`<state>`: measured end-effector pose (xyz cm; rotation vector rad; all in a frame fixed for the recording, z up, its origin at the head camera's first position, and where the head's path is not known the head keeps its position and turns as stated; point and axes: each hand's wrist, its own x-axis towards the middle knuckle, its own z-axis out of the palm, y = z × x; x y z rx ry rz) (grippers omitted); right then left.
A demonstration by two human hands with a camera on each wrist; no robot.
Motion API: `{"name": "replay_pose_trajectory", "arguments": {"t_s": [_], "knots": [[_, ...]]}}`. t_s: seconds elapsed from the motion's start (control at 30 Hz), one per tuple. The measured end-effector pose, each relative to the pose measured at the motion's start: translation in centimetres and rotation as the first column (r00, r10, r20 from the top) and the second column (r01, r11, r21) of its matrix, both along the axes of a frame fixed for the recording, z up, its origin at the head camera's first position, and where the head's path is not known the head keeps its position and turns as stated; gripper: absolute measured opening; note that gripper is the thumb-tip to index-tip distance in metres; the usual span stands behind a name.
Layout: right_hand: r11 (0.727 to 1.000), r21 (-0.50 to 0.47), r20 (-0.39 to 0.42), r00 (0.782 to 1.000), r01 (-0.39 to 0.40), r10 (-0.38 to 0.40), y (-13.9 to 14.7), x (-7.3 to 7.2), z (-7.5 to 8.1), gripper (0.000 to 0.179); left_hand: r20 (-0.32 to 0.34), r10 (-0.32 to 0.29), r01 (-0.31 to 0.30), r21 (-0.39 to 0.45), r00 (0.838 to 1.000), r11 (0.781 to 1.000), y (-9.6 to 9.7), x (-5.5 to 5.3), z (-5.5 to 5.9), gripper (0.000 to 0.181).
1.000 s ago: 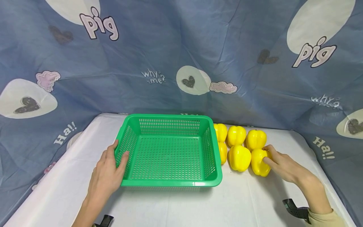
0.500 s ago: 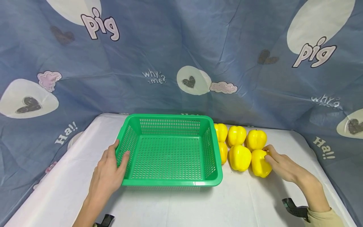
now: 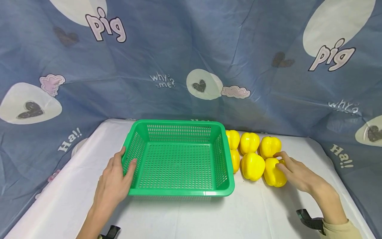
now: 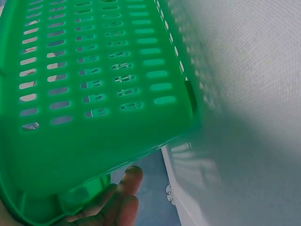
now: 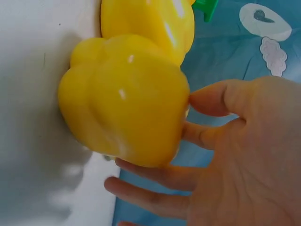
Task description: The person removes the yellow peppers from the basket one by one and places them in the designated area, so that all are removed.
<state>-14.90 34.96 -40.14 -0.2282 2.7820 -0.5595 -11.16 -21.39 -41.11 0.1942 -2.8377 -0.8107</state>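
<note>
My left hand (image 3: 111,182) grips the left rim of a green perforated plastic basket (image 3: 179,192), thumb inside and fingers outside. In the left wrist view, fingertips (image 4: 129,181) show beneath the rim beside the slotted basket wall (image 4: 89,150). On the right, my right hand (image 3: 301,176) touches the upper right of a yellow bell pepper (image 3: 273,175) standing on the cloth. Seen from the right wrist, thumb and index finger meet the edge of that bell pepper (image 5: 127,103), while the other fingers extend loosely below it. The basket holds nothing.
Several more yellow bell peppers (image 3: 252,166) stand in two rows right of the basket, the leftmost partly hidden behind its rim. White cloth (image 3: 238,215) covers the table. A blue printed curtain (image 3: 167,99) hangs behind.
The right thumb and index finger have spread slightly apart on the pepper, which has shifted very slightly towards the right. The left hand and the basket stay put.
</note>
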Motion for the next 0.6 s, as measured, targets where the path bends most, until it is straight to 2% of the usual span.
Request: {"name": "replay_pose_trajectory", "arguments": {"t_s": [0.17, 0.3, 0.5, 0.6], "knots": [[0.992, 0.127, -0.092, 0.996, 0.006, 0.006, -0.9, 0.4, 0.5, 0.044, -0.01, 0.001, -0.001, -0.004, 1.0, 1.0, 0.0, 0.1, 0.0, 0.073], [0.983, 0.185, -0.164, 0.986, 0.018, 0.013, -1.7, 0.8, 0.9, 0.044, -0.015, -0.001, 0.001, -0.004, 1.0, 1.0, 0.0, 0.2, 0.0, 0.073], [0.982, 0.184, -0.294, 0.955, 0.033, 0.023, -3.2, 1.5, 1.2, 0.048, -0.009, -0.011, 0.01, -0.006, 1.0, 1.0, 0.1, 0.1, 0.0, 0.074], [0.988, 0.153, -0.361, 0.932, 0.029, 0.029, -4.0, 1.6, 1.3, 0.053, -0.046, -0.009, 0.008, -0.021, 0.999, 1.0, 0.2, 0.1, -0.1, 0.072]]}}
